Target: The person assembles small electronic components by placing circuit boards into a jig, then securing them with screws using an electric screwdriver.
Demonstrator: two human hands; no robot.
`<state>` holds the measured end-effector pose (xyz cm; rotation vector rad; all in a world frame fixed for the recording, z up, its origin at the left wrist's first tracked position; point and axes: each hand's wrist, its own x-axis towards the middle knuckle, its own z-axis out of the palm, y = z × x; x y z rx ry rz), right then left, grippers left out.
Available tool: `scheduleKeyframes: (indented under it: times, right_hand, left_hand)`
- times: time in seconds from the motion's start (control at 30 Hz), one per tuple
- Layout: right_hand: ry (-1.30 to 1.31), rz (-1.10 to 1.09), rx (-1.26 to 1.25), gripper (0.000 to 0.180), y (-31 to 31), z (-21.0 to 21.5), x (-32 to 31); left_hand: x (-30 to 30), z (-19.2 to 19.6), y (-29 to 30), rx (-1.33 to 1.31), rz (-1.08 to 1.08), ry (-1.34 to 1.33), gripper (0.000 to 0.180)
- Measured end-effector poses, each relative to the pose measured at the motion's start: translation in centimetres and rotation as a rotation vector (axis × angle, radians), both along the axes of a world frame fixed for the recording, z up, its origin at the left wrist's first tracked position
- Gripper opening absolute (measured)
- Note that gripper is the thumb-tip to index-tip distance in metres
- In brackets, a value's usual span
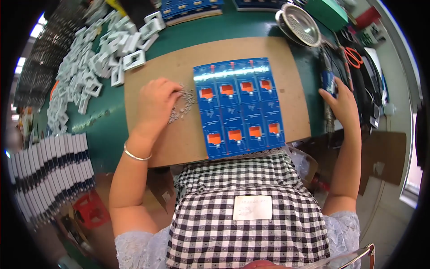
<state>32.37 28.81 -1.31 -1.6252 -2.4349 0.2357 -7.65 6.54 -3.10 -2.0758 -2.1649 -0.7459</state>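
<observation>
In the middle of a brown board [251, 47] lies a blue printed sheet [242, 107] with rows of orange-and-white patches. Just left of it, small silvery screws [186, 101] are strewn in a loose pile. My left hand [156, 103] is over the pile's edge, fingertips pinched together; whatever is between them is too small to make out. Off the board on the right, my right hand [344, 102] has its thumb and fingers around the blue body of a slim powered screwdriver [329, 80], whose metal end points toward me.
White plastic frames [109, 49] are heaped at the far left of the green table [192, 33]. Stacked white-and-dark strips [49, 161] stand nearer on the left. At the far right are metal bowls [301, 24] and an orange cord [354, 57]. More blue sheets [190, 6] lie at the back.
</observation>
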Motion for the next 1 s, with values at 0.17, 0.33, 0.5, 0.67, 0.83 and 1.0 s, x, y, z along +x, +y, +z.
scheduleKeyframes:
  times: [0.17,0.33,0.5,0.67,0.83,1.0]
  right_hand:
    - [-0.037,-0.048,-0.084,0.063,0.9,0.6,-0.6]
    - [0.962,-0.09,-0.439,0.053,0.1,-0.5,2.9]
    - [1.934,0.117,-0.643,0.051,-3.0,1.5,4.6]
    - [2.25,0.083,-0.992,0.052,-5.7,0.9,2.8]
    - [2.319,0.402,-0.761,0.062,-6.7,4.6,1.5]
    - [2.357,0.893,-0.509,0.062,-7.7,8.5,0.7]
  left_hand:
    - [-0.1,1.0,0.5,0.008,0.028,-0.131,0.009]
    - [0.1,1.3,0.1,-0.026,0.101,-0.316,0.011]
    - [0.2,1.1,-0.2,-0.019,0.283,-0.425,0.013]
    - [0.4,1.8,-0.4,-0.023,0.261,-0.376,0.014]
    - [1.6,2.2,-2.0,-0.001,0.222,-0.879,0.014]
    - [1.3,2.0,-2.7,-0.064,0.16,-1.268,0.01]
